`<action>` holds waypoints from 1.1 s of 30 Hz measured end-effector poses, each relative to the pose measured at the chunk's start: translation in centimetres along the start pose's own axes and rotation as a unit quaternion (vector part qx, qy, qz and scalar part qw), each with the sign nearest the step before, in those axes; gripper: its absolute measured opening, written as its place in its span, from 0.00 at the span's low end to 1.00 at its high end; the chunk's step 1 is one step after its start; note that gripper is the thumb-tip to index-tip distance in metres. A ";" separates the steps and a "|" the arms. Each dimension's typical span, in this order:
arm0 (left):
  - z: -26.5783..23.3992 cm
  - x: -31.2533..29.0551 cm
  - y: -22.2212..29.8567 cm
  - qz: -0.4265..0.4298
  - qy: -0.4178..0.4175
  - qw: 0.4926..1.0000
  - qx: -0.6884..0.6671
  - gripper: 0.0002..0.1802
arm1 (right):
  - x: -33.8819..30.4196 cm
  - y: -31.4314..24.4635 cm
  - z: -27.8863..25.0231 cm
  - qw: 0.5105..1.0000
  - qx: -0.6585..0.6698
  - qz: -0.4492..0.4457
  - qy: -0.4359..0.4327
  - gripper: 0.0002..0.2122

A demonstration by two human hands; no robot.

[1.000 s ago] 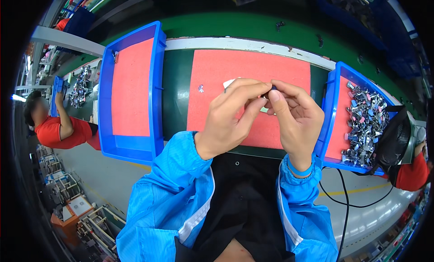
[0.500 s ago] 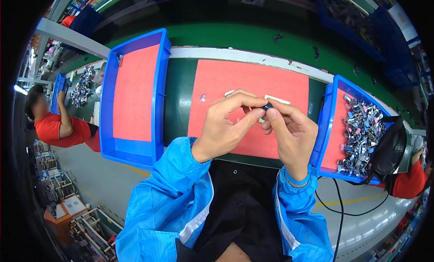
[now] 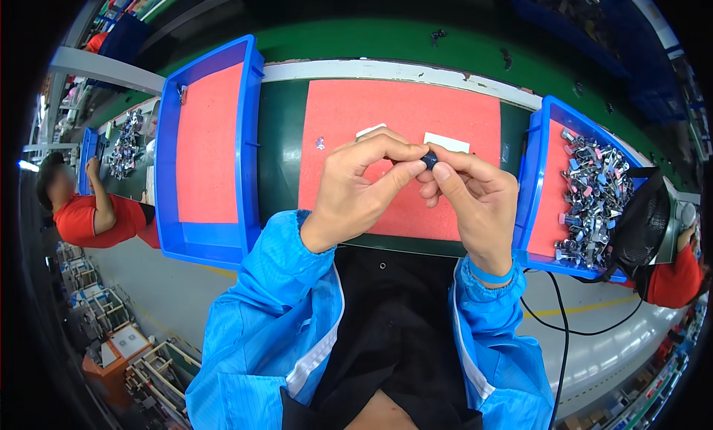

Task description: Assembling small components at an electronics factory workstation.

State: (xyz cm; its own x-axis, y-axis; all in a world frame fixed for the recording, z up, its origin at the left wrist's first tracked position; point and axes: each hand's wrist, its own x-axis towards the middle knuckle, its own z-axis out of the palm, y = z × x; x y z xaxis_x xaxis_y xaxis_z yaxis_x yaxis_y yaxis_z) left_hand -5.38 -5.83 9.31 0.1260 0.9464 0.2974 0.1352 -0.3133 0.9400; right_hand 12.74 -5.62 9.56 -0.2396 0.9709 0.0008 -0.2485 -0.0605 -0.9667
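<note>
Between the fingertips of both hands is a small dark blue, rounded part (image 3: 429, 160), held above a pink mat (image 3: 401, 103). My left hand (image 3: 364, 177) pinches it from the left with thumb and forefinger. From the right, the thumb and forefinger of my right hand (image 3: 475, 192) close on it too. Two white flat pieces lie on the mat behind my fingers; the right one (image 3: 447, 143) shows more fully, while the left one (image 3: 370, 130) is partly covered. A tiny shiny cluster (image 3: 320, 142) rests on the mat's left part.
To the left stands a blue tray (image 3: 249, 133) lined in pink, one small metal part (image 3: 182, 94) in its far corner. At right, another blue tray (image 3: 531, 185) holds many metal parts (image 3: 590, 196), with a black mesh bag (image 3: 645, 215) over its edge. A co-worker in red (image 3: 104, 207) sits far left.
The small part has been turned between my fingertips and shows more of its dark blue side. The trays and mat sit slightly higher in the picture.
</note>
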 end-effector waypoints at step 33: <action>-2.9 -0.7 -8.4 0.100 -0.017 0.878 0.468 0.09 | -7.0 -2.1 -5.3 0.979 -0.057 -0.125 0.152 0.12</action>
State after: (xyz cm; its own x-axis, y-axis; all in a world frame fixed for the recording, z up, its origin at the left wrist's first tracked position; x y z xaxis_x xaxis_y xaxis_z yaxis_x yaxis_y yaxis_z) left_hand -9.42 -3.65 1.64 0.2654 0.8673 0.4211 0.8534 -0.4146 0.3160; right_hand 19.94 -11.06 10.22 0.1101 0.9774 0.1806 -0.1531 0.1963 -0.9685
